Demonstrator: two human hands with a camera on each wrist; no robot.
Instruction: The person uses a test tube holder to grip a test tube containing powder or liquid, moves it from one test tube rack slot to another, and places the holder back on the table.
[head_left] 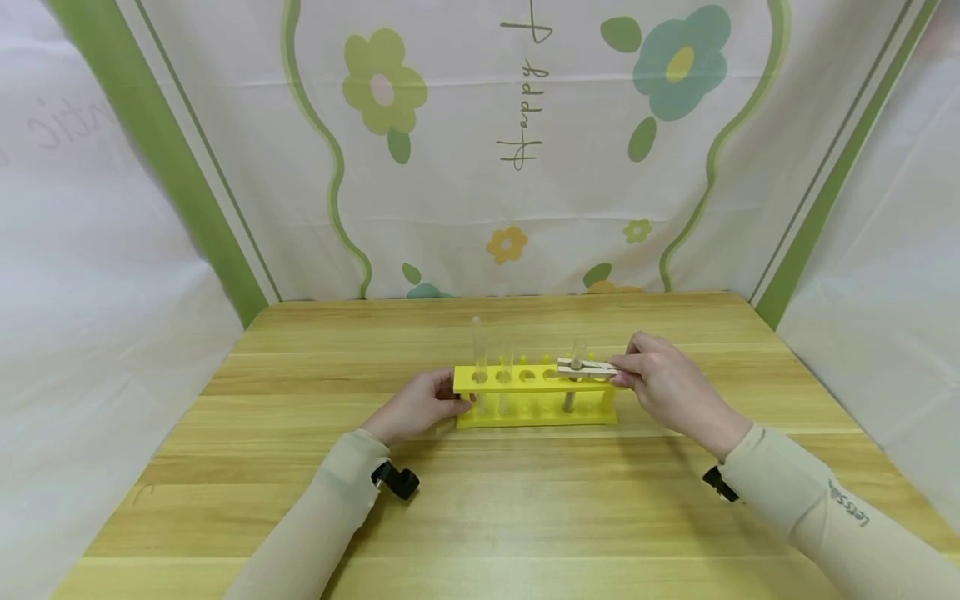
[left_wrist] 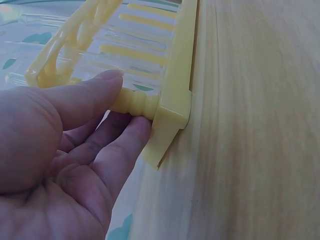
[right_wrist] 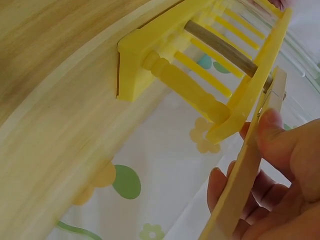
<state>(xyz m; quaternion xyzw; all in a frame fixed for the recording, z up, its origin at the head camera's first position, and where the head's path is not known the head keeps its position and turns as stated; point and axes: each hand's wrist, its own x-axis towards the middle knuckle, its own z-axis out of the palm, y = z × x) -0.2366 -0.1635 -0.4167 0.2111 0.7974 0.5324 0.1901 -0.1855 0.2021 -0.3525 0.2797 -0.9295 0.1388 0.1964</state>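
I see right fingers (right_wrist: 281,139) pinching one clamp (head_left: 591,368), tip lengthwise toward nine o'clock. Left fingers (left_wrist: 124,146) grip one rack (head_left: 525,388) — three tubes (head_left: 478,343).

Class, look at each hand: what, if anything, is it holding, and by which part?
The left hand grips the yellow rack by its left end post; the right hand holds the wooden clamp by its handle.

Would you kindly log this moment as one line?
left hand: grips end post of yellow rack | right hand: holds wooden clamp | darker tube: in rack, at clamp
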